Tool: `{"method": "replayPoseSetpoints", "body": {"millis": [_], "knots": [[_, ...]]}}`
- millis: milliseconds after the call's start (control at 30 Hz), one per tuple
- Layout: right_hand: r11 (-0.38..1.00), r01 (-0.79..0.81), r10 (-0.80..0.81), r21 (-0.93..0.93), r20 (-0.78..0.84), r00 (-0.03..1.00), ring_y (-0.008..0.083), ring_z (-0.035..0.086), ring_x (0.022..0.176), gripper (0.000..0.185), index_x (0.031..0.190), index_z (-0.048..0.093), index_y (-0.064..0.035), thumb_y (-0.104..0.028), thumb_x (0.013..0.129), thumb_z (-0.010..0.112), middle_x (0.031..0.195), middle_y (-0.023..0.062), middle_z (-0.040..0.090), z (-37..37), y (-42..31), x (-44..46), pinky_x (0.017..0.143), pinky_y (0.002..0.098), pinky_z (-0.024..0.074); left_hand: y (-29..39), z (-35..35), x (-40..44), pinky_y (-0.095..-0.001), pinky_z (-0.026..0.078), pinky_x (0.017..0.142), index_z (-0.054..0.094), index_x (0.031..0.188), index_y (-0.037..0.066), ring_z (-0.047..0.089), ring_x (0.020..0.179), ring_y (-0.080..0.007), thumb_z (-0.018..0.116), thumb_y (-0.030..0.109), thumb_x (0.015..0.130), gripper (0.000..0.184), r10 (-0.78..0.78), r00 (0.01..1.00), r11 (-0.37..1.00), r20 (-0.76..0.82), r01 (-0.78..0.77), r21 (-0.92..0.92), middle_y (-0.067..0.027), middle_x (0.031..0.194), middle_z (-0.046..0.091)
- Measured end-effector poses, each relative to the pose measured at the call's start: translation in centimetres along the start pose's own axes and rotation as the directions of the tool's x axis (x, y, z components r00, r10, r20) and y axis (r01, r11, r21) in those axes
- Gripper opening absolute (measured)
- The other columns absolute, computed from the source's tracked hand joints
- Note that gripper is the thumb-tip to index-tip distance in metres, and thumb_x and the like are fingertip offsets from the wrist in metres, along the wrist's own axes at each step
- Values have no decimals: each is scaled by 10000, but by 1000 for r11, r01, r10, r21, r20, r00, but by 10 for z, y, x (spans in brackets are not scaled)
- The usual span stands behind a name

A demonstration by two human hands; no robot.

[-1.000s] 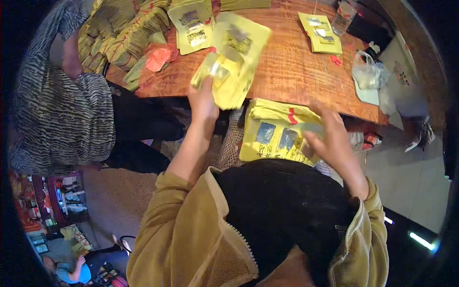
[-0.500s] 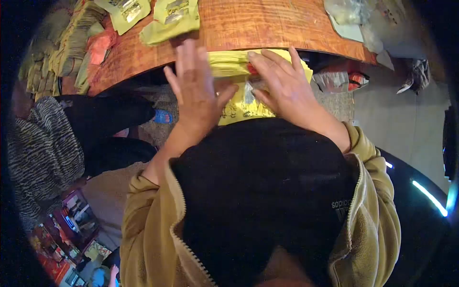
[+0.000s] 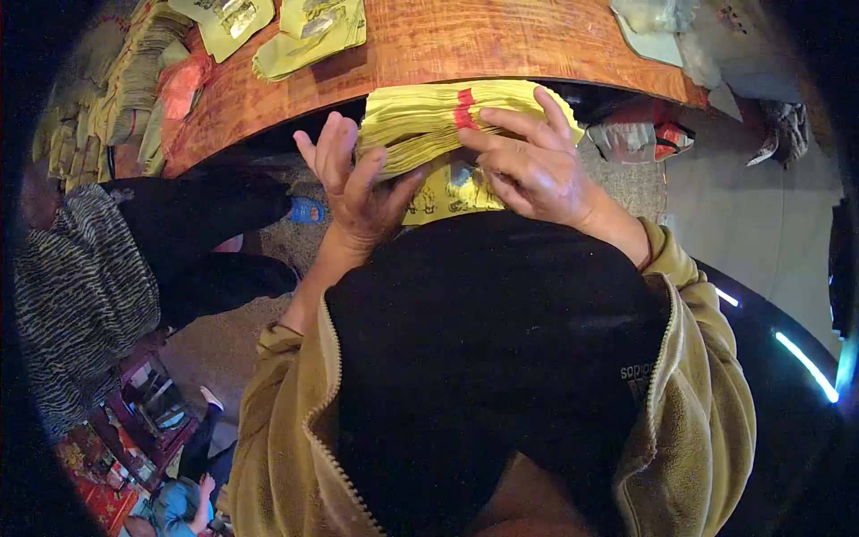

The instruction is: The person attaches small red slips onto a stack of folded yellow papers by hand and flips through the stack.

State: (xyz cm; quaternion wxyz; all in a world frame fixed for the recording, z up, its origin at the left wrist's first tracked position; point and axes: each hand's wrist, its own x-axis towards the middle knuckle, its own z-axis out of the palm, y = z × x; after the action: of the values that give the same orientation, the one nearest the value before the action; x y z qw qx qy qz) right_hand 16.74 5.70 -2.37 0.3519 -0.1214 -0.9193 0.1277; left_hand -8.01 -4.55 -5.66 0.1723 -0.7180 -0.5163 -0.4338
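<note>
A thick bundle of yellow paper sheets [image 3: 413,125] with a red band round its middle stands on edge between my hands, below the table's edge. Its layers fan and bulge at the near left. My left hand [image 3: 360,192] is at its left end, fingers spread and the fingertips nearest the bundle touching its corner. Bent fingers of my right hand [image 3: 541,170] press across the right part beside the red band, with one finger raised; its thumb is mostly hidden. Under the bundle, over my lap, lies a yellow sheet [image 3: 429,201] with dark printed figures and a shiny patch.
The wooden table [image 3: 501,45] curves ahead, with loose yellow sheets [image 3: 313,40] at its left and stacked paper bundles [image 3: 134,76] further left. Clear plastic [image 3: 658,18] lies at the right. A person in a striped top [image 3: 85,268] is at my left, another person [image 3: 183,506] lower left.
The bundle has tipped up, showing more of its edges and the red band. My left hand has moved down from above its left end and turned, fingers spreading. My right fingers have bent.
</note>
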Motion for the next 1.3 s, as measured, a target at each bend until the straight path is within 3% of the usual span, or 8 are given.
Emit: {"method": "replayPoseSetpoints", "body": {"millis": [100, 333, 400, 800, 1300], "knots": [[1000, 13, -13, 24, -6, 1000, 256, 591, 1260, 266, 996, 578, -155, -75, 793, 730, 1237, 5, 718, 1, 0, 1, 1198, 554, 200, -1, -1, 1, -685, 92, 1172, 496, 1302, 254, 430, 1375, -399, 924, 240, 689, 747, -3, 1000, 999, -2, 3, -35, -112, 1443, 433], [999, 13, -13, 39, -6, 1000, 271, 590, 1260, 292, 1007, 584, -144, -74, 769, 738, 1237, 7, 717, -1, 0, 2, 1199, 568, 190, 5, -5, 7, -686, 92, 1172, 610, 1179, 264, 450, 1365, -372, 907, 223, 689, 575, -34, 999, 998, 34, 35, -49, -91, 1415, 486], [1000, 1, -1, 16, -3, 1000, 229, 615, 1231, 291, 1071, 631, -171, -142, 803, 742, 1228, -23, 710, -3, 0, 4, 1176, 558, 256, 6, -5, 9, -685, 90, 1173, 618, 1174, 272, 458, 1360, -355, 900, 217, 691, 561, -30, 999, 999, 41, 32, -28, -77, 1423, 485], [1000, -18, 18, -6, 29, 999, 225, 613, 1215, 289, 1053, 644, -173, -151, 787, 755, 1215, -34, 704, -5, -3, 6, 1154, 568, 292, 11, -7, 13, -705, 82, 1162, 695, 1067, 299, 491, 1338, -312, 858, 214, 730, 383, -30, 997, 999, 68, 31, -8, -19, 1392, 529], [1000, 13, -13, -2, 17, 1000, 214, 614, 1226, 264, 1036, 675, -197, -160, 789, 758, 1208, -58, 718, -5, -2, 4, 1170, 561, 278, 13, -11, 15, -734, 75, 1144, 715, 1032, 304, 472, 1359, -306, 857, 199, 700, 377, -32, 990, 999, 138, 34, -9, 8, 1383, 547]]}}
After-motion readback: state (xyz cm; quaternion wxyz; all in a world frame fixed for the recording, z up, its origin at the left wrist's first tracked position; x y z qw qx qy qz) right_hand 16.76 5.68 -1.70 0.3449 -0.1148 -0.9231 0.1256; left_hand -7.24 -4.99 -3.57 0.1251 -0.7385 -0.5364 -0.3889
